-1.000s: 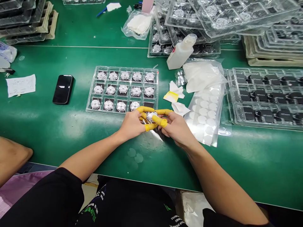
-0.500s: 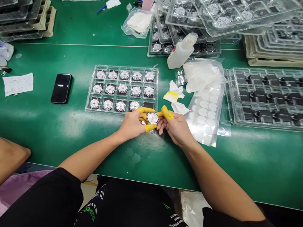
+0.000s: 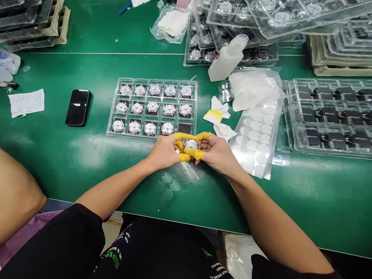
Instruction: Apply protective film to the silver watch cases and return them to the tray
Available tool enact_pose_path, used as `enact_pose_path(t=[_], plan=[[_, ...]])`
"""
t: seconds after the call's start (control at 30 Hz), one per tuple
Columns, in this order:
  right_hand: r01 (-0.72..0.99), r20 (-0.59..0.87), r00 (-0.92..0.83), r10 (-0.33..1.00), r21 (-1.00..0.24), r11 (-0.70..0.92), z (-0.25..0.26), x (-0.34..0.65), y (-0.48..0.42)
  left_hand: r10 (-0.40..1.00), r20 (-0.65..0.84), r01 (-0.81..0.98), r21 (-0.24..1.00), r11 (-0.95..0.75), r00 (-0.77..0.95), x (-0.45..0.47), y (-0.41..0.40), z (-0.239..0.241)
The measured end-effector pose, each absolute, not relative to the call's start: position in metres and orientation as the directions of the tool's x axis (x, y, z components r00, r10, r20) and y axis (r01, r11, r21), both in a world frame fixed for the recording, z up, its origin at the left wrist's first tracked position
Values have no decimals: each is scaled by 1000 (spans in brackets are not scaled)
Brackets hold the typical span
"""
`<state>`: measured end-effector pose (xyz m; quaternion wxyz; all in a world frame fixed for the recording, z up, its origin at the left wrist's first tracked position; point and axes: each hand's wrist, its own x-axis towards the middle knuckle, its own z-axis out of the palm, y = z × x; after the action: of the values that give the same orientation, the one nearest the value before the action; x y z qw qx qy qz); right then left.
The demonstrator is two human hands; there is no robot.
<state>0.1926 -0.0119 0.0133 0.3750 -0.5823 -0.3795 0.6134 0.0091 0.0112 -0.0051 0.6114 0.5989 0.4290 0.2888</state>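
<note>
A round silver watch head (image 3: 190, 145) without a strap is held between both hands, just in front of a clear tray. My left hand (image 3: 165, 152) grips its left side with fingers in yellow finger cots. My right hand (image 3: 219, 153) closes on it from the right, yellow-covered thumb at the near edge and forefinger at the far edge. Beneath the hands lies a crumpled clear film (image 3: 187, 170). The compartmented tray (image 3: 184, 129) carries rows of similar watch heads on black inserts; its near right compartment shows only the insert.
Faint clear discs (image 3: 167, 186) lie before me. A phone (image 3: 78, 107) and paper slip (image 3: 27, 103) are left. To the right are a white bottle (image 3: 228, 58), wipes, a sheet of round stickers (image 3: 252, 143) and stacked trays (image 3: 328, 153). Another person's bare limb (image 3: 19, 197) enters at left.
My right thumb and forefinger, earlier raised and pinched together beside the watch head, now span its near and far edges. More clear discs show on the table. The view has shifted slightly.
</note>
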Motion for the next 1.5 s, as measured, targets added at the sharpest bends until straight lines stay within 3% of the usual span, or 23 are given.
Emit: enact_pose_path(t=[0.2, 0.47, 0.6, 0.67, 0.73, 0.83, 0.93, 1.03, 1.13, 1.27, 1.33, 1.5], plan=[[-28, -422, -125, 898, -903, -428, 18, 197, -10, 865, -148, 170, 983, 74, 480, 8, 12, -5], [-16, -390, -80, 917, -920, -392, 15, 197, -11, 853, -133, 180, 983, 47, 504, 10, 11, -7], [-57, -214, 136, 967, -976, -208, 15, 213, 5, 855, -146, 187, 981, 58, 497, 13, 8, 1], [14, -131, 223, 966, -990, -138, 13, 214, 17, 854, -135, 198, 979, 38, 503, 13, 8, 2], [159, -96, 189, 977, -979, -127, 10, 209, 27, 844, -102, 189, 982, 1, 526, 12, 7, 1], [481, -34, -3, 999, -876, -29, 7, 199, 36, 822, -48, 179, 982, -65, 567, 11, 6, -2], [782, 114, -144, 983, -596, 184, 10, 196, 38, 793, -10, 192, 972, -136, 609, 11, 4, -4], [884, 262, -147, 954, -398, 246, 18, 193, 43, 751, 8, 200, 962, -186, 660, 11, 3, -2], [874, 182, -242, 953, -385, 295, 24, 179, 48, 728, 22, 211, 951, -228, 685, 11, 4, -1], [917, -20, -316, 949, -264, 300, 26, 159, 51, 711, 39, 208, 943, -258, 702, 11, 7, -2], [893, -26, -335, 942, -328, 309, 24, 154, 51, 700, 34, 205, 945, -255, 713, 10, 7, -2], [696, 36, -320, 947, -670, 260, 12, 156, 52, 701, 11, 249, 931, -267, 713, 8, 7, -1]])
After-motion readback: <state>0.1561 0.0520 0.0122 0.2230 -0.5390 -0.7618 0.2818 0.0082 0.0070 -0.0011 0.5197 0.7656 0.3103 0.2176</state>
